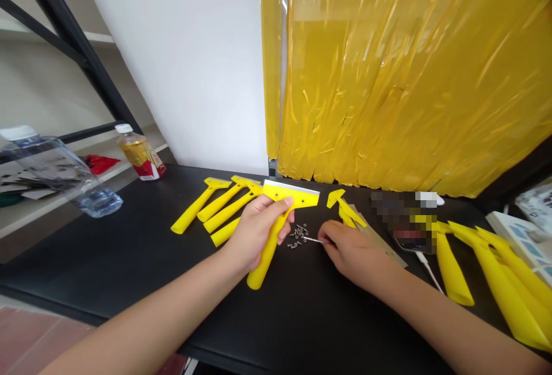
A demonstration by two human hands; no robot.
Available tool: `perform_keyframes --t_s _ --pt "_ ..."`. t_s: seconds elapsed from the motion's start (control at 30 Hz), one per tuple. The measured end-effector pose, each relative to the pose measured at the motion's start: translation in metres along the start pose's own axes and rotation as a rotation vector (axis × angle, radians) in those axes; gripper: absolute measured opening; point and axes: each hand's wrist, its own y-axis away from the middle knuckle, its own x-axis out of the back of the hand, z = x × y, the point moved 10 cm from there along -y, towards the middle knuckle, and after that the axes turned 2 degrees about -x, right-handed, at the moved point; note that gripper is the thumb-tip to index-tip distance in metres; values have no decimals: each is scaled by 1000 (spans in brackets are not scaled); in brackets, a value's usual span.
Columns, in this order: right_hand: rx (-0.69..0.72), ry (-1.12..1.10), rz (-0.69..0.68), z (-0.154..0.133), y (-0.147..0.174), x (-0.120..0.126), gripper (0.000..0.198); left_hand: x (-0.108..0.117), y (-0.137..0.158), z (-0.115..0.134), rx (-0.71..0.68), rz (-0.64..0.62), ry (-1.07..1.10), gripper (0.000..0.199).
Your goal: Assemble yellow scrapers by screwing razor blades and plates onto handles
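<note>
My left hand [254, 228] is closed around a yellow scraper [264, 257], thumb resting on its head near two screw holes. A silver blade strip [287, 186] runs along the scraper's far edge. My right hand [351, 248] pinches a thin metal tool [314, 240]; the rest of it is hidden in the fingers. Its tip reaches the edge of a small pile of screws and nuts [297, 236] on the black table [276, 329]. Just beyond my right hand lie a yellow scraper head piece [336, 198] and a flat greyish-tan sheet [379, 237], partly covered.
Several yellow scrapers [194, 209] lie left of my left hand. More yellow handles [455, 266] lie at the right, beside a blurred phone [409, 237] with a white cable [426, 268]. A drink bottle [140, 153] and a clear bottle [64, 168] stand at the left. A yellow plastic curtain [409, 76] hangs behind.
</note>
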Motion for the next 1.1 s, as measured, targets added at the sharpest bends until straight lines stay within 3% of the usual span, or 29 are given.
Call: perform_keyframes --t_s 0.13,0.27,0.47,0.67,1.1 --pt "-135 -380 -64 -1 2 3 17 -11 5 -3 28 -77 29 28" --pt "-185 -802 -72 -17 8 6 24 -29 13 -8 61 -179 70 21" --pt "-212 -1175 -92 -26 18 -1 25 -30 16 -9 54 -175 86 22" --pt "-199 -1301 -78 -23 19 3 19 -27 15 -6 34 -166 92 21" --pt "-157 -1281 -136 -31 19 2 12 -26 19 -2 14 -114 6 26"
